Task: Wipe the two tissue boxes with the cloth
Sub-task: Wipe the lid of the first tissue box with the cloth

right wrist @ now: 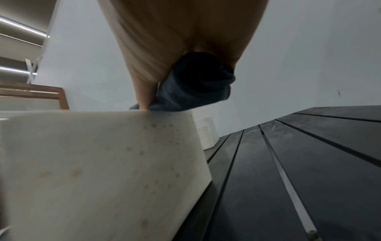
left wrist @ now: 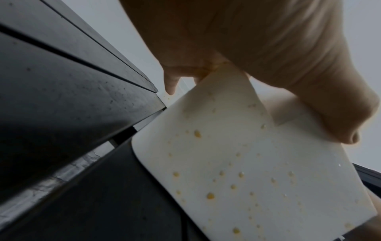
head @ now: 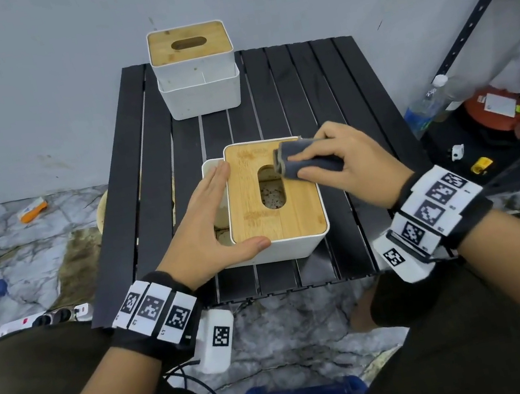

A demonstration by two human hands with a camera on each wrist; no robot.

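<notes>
Left hand [head: 208, 226] at 7 o'clock of near tissue box [head: 273, 201], fingers straight, together, flat on left side: brace against sliding. Right hand [head: 342, 161] pinches folded cloth [head: 300, 160] on lid, 1 o'clock corner. Far tissue box [head: 194, 69] at table's [head: 321, 99] 12 o'clock, likely unwiped.

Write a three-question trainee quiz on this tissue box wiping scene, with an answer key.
1. True or false: the right hand holds the cloth.
2. Which surface does the cloth touch on the near tissue box? A) bamboo lid B) white side
3. Fill in: the left hand steadies the near box with ____ fingers.

Key: 1 true; 2 A; 3 straight. The far tissue box stands untouched at the edge of the black slatted table.
</notes>
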